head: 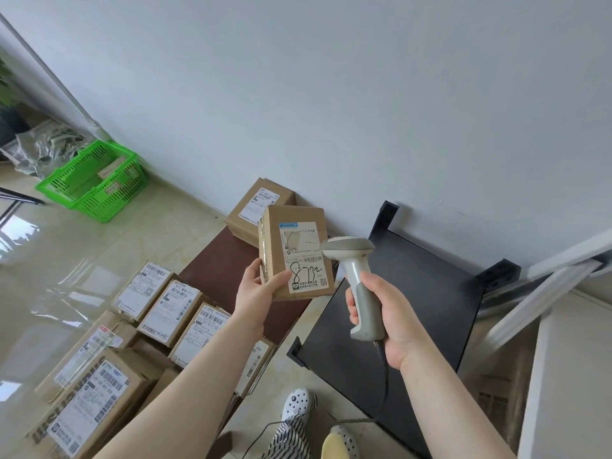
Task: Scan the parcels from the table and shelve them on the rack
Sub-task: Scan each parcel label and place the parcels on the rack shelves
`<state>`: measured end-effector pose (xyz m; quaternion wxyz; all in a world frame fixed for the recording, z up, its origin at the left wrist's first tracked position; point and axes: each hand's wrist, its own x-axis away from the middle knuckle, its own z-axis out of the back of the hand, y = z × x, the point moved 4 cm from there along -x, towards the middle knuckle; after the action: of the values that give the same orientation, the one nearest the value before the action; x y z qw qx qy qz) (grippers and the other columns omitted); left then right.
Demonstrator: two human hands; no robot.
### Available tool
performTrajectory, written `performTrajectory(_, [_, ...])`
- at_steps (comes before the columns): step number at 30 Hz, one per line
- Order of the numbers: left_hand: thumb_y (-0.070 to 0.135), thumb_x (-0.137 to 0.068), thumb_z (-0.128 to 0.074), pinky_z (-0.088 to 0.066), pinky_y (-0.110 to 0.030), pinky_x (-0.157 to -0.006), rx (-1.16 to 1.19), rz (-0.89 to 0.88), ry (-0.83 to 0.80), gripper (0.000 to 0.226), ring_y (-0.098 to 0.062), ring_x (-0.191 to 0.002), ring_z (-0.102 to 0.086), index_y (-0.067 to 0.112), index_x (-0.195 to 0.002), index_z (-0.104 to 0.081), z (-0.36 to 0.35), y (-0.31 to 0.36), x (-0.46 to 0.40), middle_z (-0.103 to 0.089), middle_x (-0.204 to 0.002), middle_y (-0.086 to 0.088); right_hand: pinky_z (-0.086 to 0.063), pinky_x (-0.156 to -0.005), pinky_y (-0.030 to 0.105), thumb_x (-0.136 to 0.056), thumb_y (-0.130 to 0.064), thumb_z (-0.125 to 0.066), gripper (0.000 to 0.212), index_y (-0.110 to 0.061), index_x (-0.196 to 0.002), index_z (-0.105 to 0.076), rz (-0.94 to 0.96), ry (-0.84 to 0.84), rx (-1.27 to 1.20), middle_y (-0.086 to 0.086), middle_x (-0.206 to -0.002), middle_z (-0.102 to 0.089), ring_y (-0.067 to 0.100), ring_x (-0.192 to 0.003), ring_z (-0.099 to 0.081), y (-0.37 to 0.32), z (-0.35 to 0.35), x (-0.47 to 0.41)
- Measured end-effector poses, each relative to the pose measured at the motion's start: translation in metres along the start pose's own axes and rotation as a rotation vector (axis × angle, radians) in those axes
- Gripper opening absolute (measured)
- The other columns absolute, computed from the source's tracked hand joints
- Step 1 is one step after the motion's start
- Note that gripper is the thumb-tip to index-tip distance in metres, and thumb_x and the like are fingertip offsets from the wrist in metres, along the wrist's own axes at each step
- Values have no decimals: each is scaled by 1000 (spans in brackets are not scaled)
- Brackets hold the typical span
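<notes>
The left hand (256, 291) holds a box (295, 251) up in the air, above the brown worktop (218, 270). The thumb and fingers curl round the box's bottom corner. The label (306, 260) on the box faces up, with a number written on it in black pen.

The right hand (385, 316) grips the handle of a scanner (356, 276). The scanner's head is just beside the label and points at it. A curly wire hangs down from the handle.

This looks like the scan step. The box is not yet on the rack (407, 299), which is the dark shelf just to the right.

More boxes (169, 309) wait on the worktop near the left arm, and one more box (258, 207) sits by the wall.

Next, the scanner likely needs to aim right at the bar lines. After that, the box can go on the rack.
</notes>
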<state>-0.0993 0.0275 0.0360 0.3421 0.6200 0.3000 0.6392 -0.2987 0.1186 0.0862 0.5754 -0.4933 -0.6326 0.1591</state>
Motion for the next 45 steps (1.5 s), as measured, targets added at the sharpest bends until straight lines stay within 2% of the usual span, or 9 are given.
performTrajectory(4, [27,-85,-80,-43,-24,-85,-5,-6,3,82,-14,-100,-72,24,-154,-35,4,-3,0,-72,-120,-1,-48,-70,33,-95,-33,-63,24,-12,-106,-58,57,314,102,6,-86,-71,16,-70,-59,10,23,-16])
performTrajectory(8, [28,-85,-80,-42,-25,-88,-19,-1,-7,84,-16,-106,-70,24,-155,-34,8,-9,1,-69,-126,-3,-46,-80,36,-88,-32,-73,41,-10,-112,-50,62,622,200,7,-105,-67,20,-91,-61,34,66,-33])
performTrajectory(11, [29,-86,-79,-39,-30,-94,-30,9,-21,82,-13,-103,-70,25,-155,-34,9,-14,1,-70,-124,-2,-42,-81,36,-91,-31,-71,43,-10,-113,-41,38,758,232,6,-107,-56,24,-94,-56,44,87,-42])
performTrajectory(14, [27,-86,-78,-40,-20,-81,-24,16,-37,80,-14,-102,-71,25,-154,-37,7,-18,0,-71,-123,-2,-45,-84,40,-96,-31,-65,43,-7,-120,-39,-16,811,211,5,-106,-50,25,-95,-51,53,98,-55])
performTrajectory(17, [28,-86,-78,-42,-18,-75,-25,19,-55,76,-13,-100,-72,26,-151,-39,5,-19,-2,-73,-120,-1,-46,-88,43,-96,-29,-64,43,-6,-123,-39,-44,829,238,7,-108,-50,27,-96,-50,60,102,-69])
performTrajectory(23, [28,-84,-82,-46,-43,-110,-5,30,-129,78,-17,-104,-74,26,-150,-42,3,-25,-18,-76,-115,0,-44,-80,38,-89,-28,-73,45,-11,-119,-44,-62,866,416,11,-123,-56,27,-94,-51,70,108,-82])
performTrajectory(36, [29,-71,-84,-51,-47,-106,105,27,-250,92,-23,-105,-74,19,-151,-41,-19,-25,-15,-76,-117,-3,-48,-97,47,-86,-46,-69,51,-14,-120,-47,-36,898,468,7,-123,-56,32,-116,-56,56,103,-63])
performTrajectory(41, [15,-88,-76,-59,-39,-91,155,-10,-266,68,-23,-103,-75,17,-148,-44,-30,-21,17,-76,-116,-5,-40,-83,29,-92,-44,-65,40,-20,-120,-52,92,644,140,-10,-106,-57,4,-92,-55,50,62,-23])
performTrajectory(45, [27,-79,-84,-54,-49,-101,170,-80,-287,80,-25,-104,-74,19,-148,-44,-37,-26,62,-76,-117,-6,-43,-102,35,-93,-53,-61,45,-24,-126,-53,74,378,54,-4,-121,-57,13,-113,-53,61,41,24])
